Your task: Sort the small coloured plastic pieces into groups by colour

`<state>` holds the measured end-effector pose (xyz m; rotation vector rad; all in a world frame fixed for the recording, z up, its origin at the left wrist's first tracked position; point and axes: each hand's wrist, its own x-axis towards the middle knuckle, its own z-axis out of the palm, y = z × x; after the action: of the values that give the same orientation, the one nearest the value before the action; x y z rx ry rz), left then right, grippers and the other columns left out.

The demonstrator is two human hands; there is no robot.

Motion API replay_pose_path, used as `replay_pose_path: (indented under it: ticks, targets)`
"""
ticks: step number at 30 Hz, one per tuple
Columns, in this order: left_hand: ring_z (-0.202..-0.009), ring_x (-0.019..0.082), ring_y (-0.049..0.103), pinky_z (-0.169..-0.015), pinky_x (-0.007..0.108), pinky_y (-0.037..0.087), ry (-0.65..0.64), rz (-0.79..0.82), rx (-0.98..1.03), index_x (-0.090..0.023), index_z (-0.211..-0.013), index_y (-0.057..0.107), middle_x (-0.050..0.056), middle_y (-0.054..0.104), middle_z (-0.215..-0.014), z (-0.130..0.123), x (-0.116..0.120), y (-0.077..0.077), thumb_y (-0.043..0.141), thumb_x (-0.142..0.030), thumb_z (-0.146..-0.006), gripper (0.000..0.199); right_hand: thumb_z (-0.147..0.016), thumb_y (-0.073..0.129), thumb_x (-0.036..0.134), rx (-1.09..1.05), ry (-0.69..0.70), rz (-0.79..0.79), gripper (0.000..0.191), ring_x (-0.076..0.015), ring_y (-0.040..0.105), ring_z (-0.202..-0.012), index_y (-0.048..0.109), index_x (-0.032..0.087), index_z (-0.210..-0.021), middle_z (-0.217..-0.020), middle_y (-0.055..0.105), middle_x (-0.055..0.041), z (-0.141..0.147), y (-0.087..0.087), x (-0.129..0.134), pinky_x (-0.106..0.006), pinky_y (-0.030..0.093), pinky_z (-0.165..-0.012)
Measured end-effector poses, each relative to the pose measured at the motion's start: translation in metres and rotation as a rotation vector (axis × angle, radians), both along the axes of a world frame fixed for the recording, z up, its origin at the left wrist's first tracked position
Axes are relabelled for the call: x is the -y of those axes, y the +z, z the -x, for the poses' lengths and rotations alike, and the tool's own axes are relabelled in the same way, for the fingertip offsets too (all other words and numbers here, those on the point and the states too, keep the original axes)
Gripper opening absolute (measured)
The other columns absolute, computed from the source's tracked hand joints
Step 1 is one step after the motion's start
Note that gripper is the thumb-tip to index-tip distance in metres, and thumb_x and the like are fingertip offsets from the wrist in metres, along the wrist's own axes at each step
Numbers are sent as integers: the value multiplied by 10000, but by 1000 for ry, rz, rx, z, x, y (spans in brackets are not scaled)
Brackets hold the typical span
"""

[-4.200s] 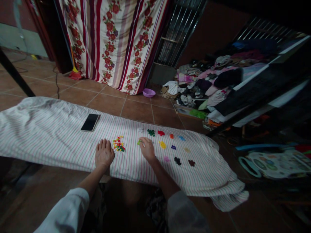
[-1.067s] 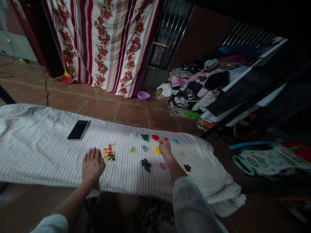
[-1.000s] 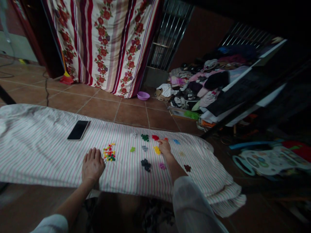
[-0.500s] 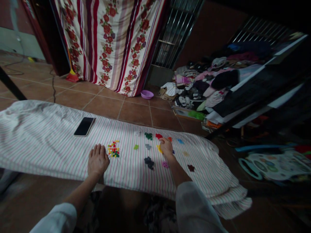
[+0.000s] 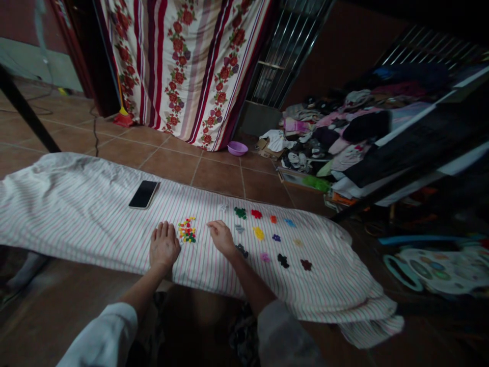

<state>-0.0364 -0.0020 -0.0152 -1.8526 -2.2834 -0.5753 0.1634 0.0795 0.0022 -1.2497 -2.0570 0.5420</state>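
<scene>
My left hand (image 5: 165, 245) lies flat on the striped cloth (image 5: 114, 234), fingers together and stretched out, beside a small mixed heap of red, yellow, green and white pieces (image 5: 187, 230). My right hand (image 5: 221, 238) is just right of that heap, its fingers curled in a pinch pointing left; whether anything is between the fingertips is hidden. Sorted by colour, small piles lie to the right: green (image 5: 240, 213), red (image 5: 256, 214), orange (image 5: 273, 219), blue (image 5: 290, 223), yellow (image 5: 259, 233), grey (image 5: 239, 229), pink (image 5: 265, 257), black (image 5: 283, 260) and dark red (image 5: 306, 264). My right hand and wrist partly cover a dark grey pile (image 5: 242, 250).
A phone (image 5: 144, 194) lies on the cloth at the left. Beyond it are a floral curtain (image 5: 179, 66), a purple basin (image 5: 237, 148) and a red broom (image 5: 123, 118) on the tiled floor. Clothes (image 5: 328, 132) are heaped at the right, behind a dark pole (image 5: 367, 196).
My right hand has moved left from the red and yellow piles towards the mixed heap, uncovering the black pile and covering the light green one. My left hand stays flat. The view shifted slightly.
</scene>
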Motion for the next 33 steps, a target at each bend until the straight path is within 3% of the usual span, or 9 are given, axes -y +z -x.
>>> replay_pose_path:
  ticks: [5, 10, 20, 33]
  targets:
    - [-1305, 316, 406, -1070, 461, 294, 1, -16, -1, -53, -1240, 533, 213, 510, -1345, 0, -1, -1, 383, -228, -832, 469, -767, 534, 103, -11, 55, 120, 236, -121, 590, -731, 666, 204, -934, -913, 603, -27, 34, -16, 32, -240, 493, -701]
    - [-1294, 322, 418, -1066, 452, 302, 1, -23, -43, -54, -1234, 537, 201, 520, -1338, 0, -1, -2, 383, -227, -833, 463, -782, 546, 112, -39, 29, 74, 239, -135, 582, -809, 646, 220, -970, -940, 589, -27, 40, -22, 48, -259, 491, -762]
    - [-1297, 321, 416, -1070, 452, 296, -8, -38, -22, -52, -1229, 538, 206, 525, -1331, 1, 1, -2, 383, -226, -829, 463, -846, 460, 121, -12, 7, -47, 267, -168, 570, -951, 643, 212, -1018, -973, 598, -48, 42, -28, 52, -304, 465, -885]
    - [-1276, 326, 430, -1063, 458, 295, -11, -88, -3, -44, -1205, 544, 215, 540, -1295, 0, 3, 0, 374, -237, -835, 450, -840, 491, 116, 20, -37, -62, 208, -146, 576, -894, 606, 208, -987, -935, 609, -26, 42, -28, 54, -275, 466, -849]
